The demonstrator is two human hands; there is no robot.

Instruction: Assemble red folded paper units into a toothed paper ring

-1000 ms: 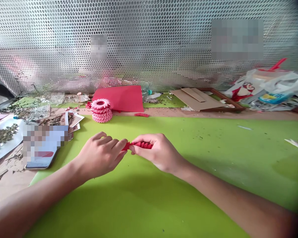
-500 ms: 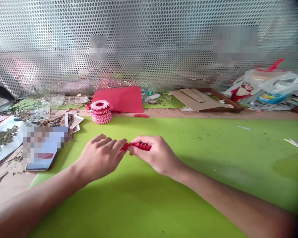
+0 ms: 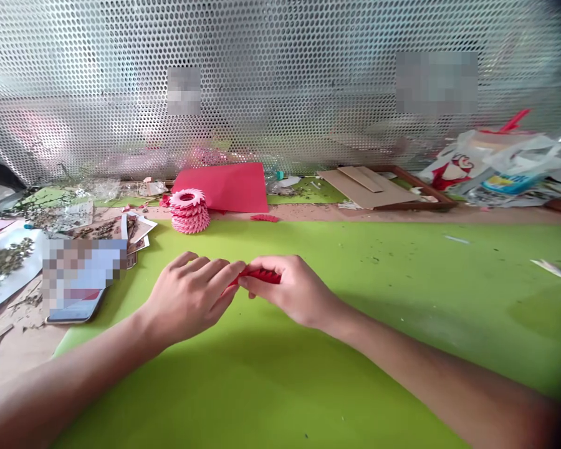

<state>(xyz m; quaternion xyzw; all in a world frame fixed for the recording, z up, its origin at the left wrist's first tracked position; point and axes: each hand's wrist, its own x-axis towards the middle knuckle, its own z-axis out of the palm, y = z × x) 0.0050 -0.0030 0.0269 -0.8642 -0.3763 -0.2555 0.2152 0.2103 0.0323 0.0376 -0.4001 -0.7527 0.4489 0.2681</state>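
A row of folded red paper pieces [image 3: 265, 275] is held between my two hands over the green mat [image 3: 280, 386]. My right hand [image 3: 297, 292] is closed on the row, thumb in front and fingers behind. At the row's left end my left hand [image 3: 191, 293] is closed too, its fingers hiding that part. Behind the hands stands a pink and white ring-shaped paper stack [image 3: 189, 212] with pointed edges. Another short red folded strip [image 3: 264, 218] lies at the mat's far edge.
Red paper [image 3: 229, 187] leans behind the stack. A phone [image 3: 77, 307] and photo cards [image 3: 140, 231] lie left. Cardboard [image 3: 364, 190], a wooden frame [image 3: 442, 202] and plastic bags [image 3: 509, 168] line the back, before a perforated metal panel [image 3: 280, 81].
My left fingers have shifted slightly right along the red row, covering more of it, and now nearly meet my right fingertips. The view has moved very slightly.
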